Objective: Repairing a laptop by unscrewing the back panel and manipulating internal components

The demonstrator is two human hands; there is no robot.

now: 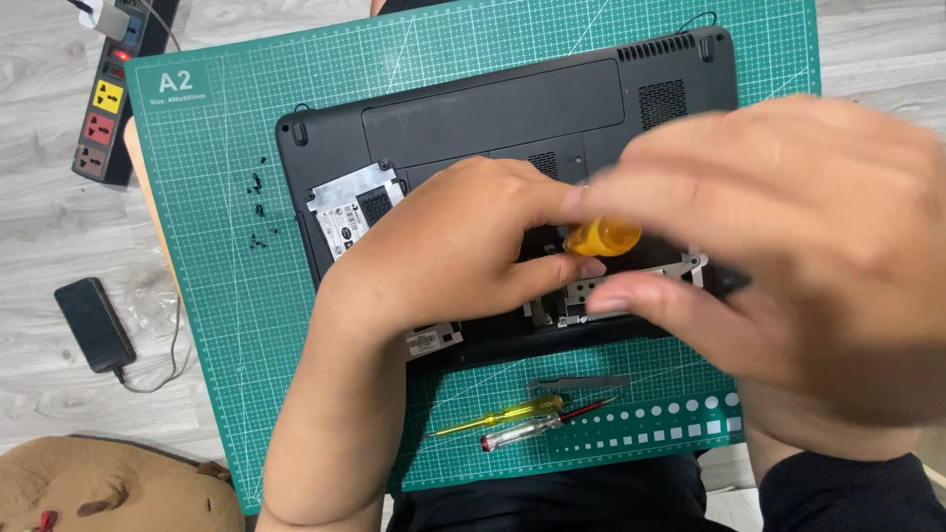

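A black laptop (512,108) lies bottom-up on a green cutting mat (227,296), part of its cover off and a silver drive (350,207) exposed at its left. My left hand (443,251) rests on the open bay and pinches the orange handle of a screwdriver (603,236). My right hand (788,236), blurred, hovers over the same handle with its fingers spread around it. The screwdriver's tip is hidden under my hands.
Several small black screws (258,209) lie on the mat left of the laptop. Two more screwdrivers (522,419) and a thin metal tool (581,382) lie near the mat's front edge. A power strip (108,99) and a phone (94,323) sit on the floor at left.
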